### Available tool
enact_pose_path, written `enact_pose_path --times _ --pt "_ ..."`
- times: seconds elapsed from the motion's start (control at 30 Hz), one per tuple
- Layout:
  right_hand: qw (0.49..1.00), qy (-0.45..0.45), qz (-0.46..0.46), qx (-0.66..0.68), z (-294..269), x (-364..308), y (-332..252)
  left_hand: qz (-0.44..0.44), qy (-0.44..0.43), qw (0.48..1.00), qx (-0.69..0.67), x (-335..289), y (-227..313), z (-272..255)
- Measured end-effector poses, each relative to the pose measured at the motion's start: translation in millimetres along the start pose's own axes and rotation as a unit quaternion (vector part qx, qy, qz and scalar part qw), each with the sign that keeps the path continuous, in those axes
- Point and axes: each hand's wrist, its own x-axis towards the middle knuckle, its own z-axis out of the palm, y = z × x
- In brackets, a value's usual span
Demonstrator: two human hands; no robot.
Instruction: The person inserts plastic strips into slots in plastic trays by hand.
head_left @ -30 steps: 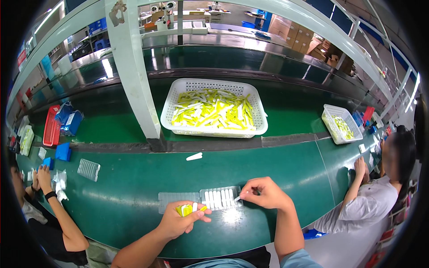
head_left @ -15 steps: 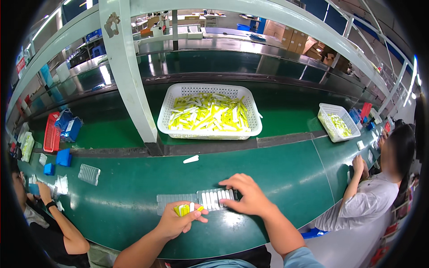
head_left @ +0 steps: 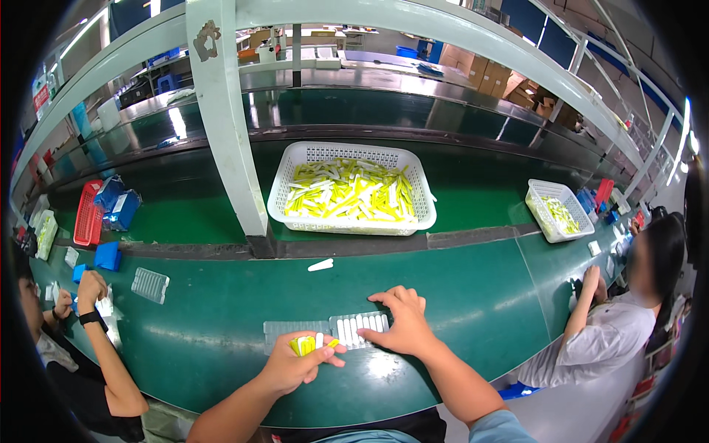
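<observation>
White sticks (head_left: 357,329) line the right half of the clear plastic tray (head_left: 294,326) beside the parted right fingers (head_left: 389,300), the other visible part bare, while the left fingers (head_left: 319,357) grasp loose yellow-and-white sticks (head_left: 302,345), short of a heaped basket (head_left: 347,227).

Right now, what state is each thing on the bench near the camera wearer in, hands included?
Filled tray: uncovered, white sticks in a row
Adjoining clear tray: uncovered, no sticks showing
Left hand: closed around yellow-and-white strips
Right hand: fingers spread, at the filled tray
Loose white stick: lying flat
Large white basket: upright, heaped with strips
Small white basket: uncovered, holding strips
</observation>
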Motion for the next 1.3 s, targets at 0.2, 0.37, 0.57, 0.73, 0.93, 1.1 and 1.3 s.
enact_pose_path --times 0.2,0.37,0.57,0.73,0.93,1.1,1.3 --pt "0.998 -0.050 -0.032 -0.002 -10 -1 3 0.037 0.024 0.999 0.030 -2 8 -1" --pt "0.994 0.012 -0.061 0.089 -3 -4 8 0.101 0.067 0.992 0.033 -3 16 -6" --pt "0.921 -0.025 -0.213 0.324 10 -24 -49 0.020 -0.022 0.994 0.108 -29 8 21" --pt "0.913 -0.101 -0.190 0.348 15 -23 -61 0.054 0.044 0.996 0.057 -64 7 20" --pt "0.811 -0.225 0.032 0.539 23 -13 -84 0.087 0.191 0.977 -0.031 -114 -15 -1" --pt "0.819 -0.245 0.002 0.518 35 4 -96 0.043 0.220 0.965 -0.134 -164 -49 -21" --pt "0.888 -0.303 -0.037 0.345 46 53 -103 -0.029 0.071 0.966 -0.248 -203 -100 -27"
